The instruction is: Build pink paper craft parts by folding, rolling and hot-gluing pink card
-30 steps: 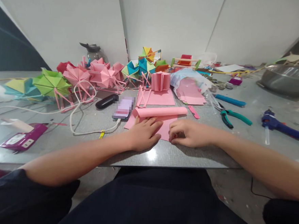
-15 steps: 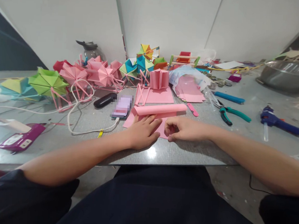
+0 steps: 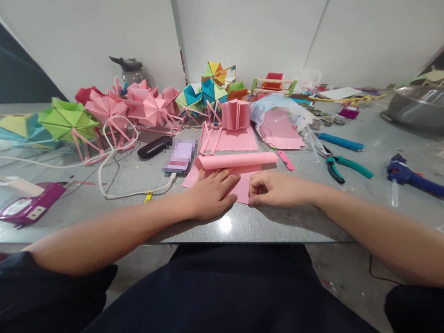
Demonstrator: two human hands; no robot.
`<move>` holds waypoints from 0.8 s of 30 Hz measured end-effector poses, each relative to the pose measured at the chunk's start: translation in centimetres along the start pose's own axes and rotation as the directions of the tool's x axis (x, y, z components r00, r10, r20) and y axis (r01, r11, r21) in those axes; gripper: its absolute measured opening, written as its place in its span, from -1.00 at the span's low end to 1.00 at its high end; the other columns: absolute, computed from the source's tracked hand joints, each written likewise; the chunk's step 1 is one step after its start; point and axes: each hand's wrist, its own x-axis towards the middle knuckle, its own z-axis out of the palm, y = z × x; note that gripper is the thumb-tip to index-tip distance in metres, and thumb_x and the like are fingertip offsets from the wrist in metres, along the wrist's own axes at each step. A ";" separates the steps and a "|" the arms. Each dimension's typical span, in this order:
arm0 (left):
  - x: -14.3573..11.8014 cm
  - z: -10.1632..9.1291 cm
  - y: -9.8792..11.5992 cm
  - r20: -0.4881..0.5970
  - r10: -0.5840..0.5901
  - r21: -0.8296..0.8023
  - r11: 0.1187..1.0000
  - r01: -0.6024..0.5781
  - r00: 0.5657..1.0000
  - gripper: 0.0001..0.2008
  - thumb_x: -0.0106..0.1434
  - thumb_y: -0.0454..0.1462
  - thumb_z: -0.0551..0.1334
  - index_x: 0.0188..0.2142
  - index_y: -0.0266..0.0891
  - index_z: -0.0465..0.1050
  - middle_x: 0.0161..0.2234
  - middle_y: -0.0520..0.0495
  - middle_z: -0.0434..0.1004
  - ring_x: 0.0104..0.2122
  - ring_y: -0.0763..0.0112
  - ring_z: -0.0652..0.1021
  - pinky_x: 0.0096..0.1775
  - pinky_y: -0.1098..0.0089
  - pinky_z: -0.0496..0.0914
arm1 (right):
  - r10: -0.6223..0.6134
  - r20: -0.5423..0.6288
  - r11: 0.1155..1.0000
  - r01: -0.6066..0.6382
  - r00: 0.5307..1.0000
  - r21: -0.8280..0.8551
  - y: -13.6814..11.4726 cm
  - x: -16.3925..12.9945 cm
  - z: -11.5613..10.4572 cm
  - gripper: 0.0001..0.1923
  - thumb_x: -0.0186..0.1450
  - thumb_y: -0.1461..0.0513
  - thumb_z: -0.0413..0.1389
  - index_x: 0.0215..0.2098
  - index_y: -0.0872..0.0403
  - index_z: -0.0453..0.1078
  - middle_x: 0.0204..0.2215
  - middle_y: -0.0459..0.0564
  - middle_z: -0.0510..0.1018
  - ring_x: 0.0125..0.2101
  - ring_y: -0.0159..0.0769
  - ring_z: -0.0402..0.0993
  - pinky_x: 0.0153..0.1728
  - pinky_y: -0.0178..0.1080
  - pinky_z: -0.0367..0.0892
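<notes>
Palm down, my left hand (image 3: 213, 194) lies with fingers spread on a sheet of pink paper (image 3: 243, 186) near the table's front edge. The sheet's far part curls over into a loose roll (image 3: 237, 160) just beyond my fingertips. My right hand (image 3: 271, 189) is closed, its fingers curled in and the thumb against them, at the sheet's right side. Whatever it may hold is hidden. Behind the roll lies another pink sheet (image 3: 239, 140), with a folded pink paper piece (image 3: 235, 114) standing at its far edge. A pink cutter (image 3: 286, 160) rests right of the roll.
A phone (image 3: 180, 156) on a white cable and a black case (image 3: 155, 147) lie to the left. Folded paper wheels (image 3: 108, 109) line the back left. Pliers (image 3: 344, 165), a blue glue gun (image 3: 419, 178) and a metal bowl (image 3: 427, 112) occupy the right.
My right hand has shifted slightly to the right along the pink sheet, its fingers still curled. The left hand stays flat on the paper. The view has moved a little.
</notes>
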 end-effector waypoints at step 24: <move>0.0 0.0 -0.1 0.012 -0.004 -0.021 1.000 0.005 1.000 -0.36 0.61 -0.02 -0.01 0.57 -0.18 0.16 0.61 -0.37 0.12 0.59 -0.18 0.16 0.48 -0.40 0.11 | -0.016 0.014 0.999 0.015 1.000 0.044 0.2 -0.1 -0.1 -0.78 0.22 0.11 0.35 -0.23 -0.01 0.48 -0.23 -0.03 0.61 -0.21 -0.17 0.49 -0.19 -0.17 0.33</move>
